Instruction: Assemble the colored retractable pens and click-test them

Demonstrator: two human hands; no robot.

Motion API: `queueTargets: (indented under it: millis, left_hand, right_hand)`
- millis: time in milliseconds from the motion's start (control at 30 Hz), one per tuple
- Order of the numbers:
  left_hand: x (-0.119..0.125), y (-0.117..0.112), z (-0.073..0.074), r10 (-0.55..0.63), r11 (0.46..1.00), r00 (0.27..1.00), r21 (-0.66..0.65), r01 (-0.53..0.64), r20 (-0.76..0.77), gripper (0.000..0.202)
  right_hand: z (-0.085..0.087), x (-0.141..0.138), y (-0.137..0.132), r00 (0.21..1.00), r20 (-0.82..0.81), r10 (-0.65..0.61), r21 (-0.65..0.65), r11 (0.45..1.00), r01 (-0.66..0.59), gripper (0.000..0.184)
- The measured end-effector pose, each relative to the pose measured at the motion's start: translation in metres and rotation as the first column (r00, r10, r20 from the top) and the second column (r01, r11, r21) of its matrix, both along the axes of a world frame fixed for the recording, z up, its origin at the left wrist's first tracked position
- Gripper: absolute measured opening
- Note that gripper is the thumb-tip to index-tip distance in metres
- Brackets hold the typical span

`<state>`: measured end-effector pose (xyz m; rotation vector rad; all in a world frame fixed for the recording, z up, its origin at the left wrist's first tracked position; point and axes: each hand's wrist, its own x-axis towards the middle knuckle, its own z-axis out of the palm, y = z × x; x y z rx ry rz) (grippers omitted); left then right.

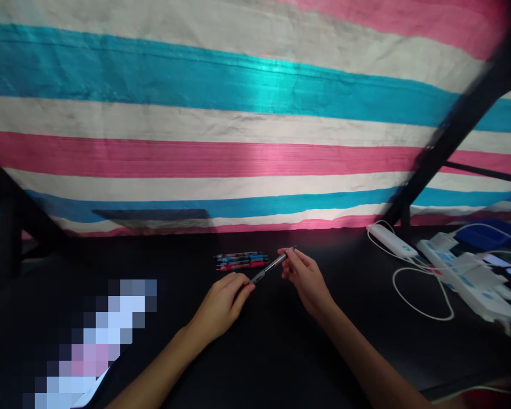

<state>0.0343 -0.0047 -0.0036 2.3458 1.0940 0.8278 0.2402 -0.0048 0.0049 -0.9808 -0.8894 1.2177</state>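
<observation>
My right hand [304, 278] pinches the upper end of a slim clear-and-black pen [270, 267] that slants down to the left over the black table [264, 352]. My left hand [223, 301] is curled with its fingertips at the pen's lower tip. Just behind both hands, several coloured pens [241, 261] lie side by side on the table: black, blue and red ones.
A white power strip [464, 272] with plugged-in adapters and white cables [417, 295] fills the right side of the table. A striped pink, blue and white cloth [238, 113] hangs behind. Black frame bars [451, 136] slant at right and left. A blurred patch [97, 341] covers the lower left.
</observation>
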Motion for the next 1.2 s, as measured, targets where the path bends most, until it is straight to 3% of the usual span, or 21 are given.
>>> queueTargets:
  millis: [100,200,333,467,533,700,867,1033,1200]
  left_hand:
    - [-0.001,-0.002,0.003,-0.069,0.997,0.996,0.017,0.07,-0.065,0.025]
    - [-0.001,-0.004,0.006,-0.135,0.991,0.981,0.001,0.137,-0.14,0.024]
    - [-0.003,-0.005,0.007,-0.123,0.992,0.978,-0.013,0.123,-0.167,0.029]
    - [-0.004,-0.001,0.006,-0.093,0.996,0.977,-0.005,0.094,-0.192,0.034]
    - [-0.003,0.0,0.006,-0.087,0.996,0.973,-0.001,0.089,-0.213,0.035]
    - [-0.001,-0.003,0.008,-0.093,0.995,0.961,-0.004,0.096,-0.26,0.035]
    - [0.0,-0.002,0.007,-0.096,0.995,0.957,-0.006,0.098,-0.272,0.036]
    - [-0.002,0.0,0.005,-0.096,0.995,0.957,-0.013,0.096,-0.275,0.035]
    - [-0.002,0.001,0.003,-0.087,0.996,0.955,-0.003,0.089,-0.285,0.033]
  right_hand:
    - [0.004,-0.003,-0.001,0.999,-0.019,0.028,0.041,0.999,-0.027,0.028]
    - [0.013,-0.01,0.0,0.972,-0.192,0.134,0.071,0.99,-0.122,0.025]
    - [0.027,-0.017,0.003,0.933,-0.324,0.158,0.073,0.987,-0.142,0.019]
    - [0.037,-0.015,0.007,0.837,-0.456,0.302,-0.032,0.934,-0.355,0.043]
    - [0.041,-0.013,0.009,0.82,-0.462,0.34,-0.038,0.915,-0.401,0.049]
    - [0.051,-0.013,0.013,0.819,-0.442,0.366,-0.017,0.91,-0.415,0.048]
    - [0.055,-0.015,0.018,0.821,-0.481,0.308,-0.065,0.921,-0.383,0.04]
    - [0.058,-0.018,0.021,0.813,-0.484,0.323,-0.081,0.909,-0.409,0.047]
    - [0.057,-0.015,0.023,0.838,-0.466,0.283,-0.143,0.911,-0.388,0.035]
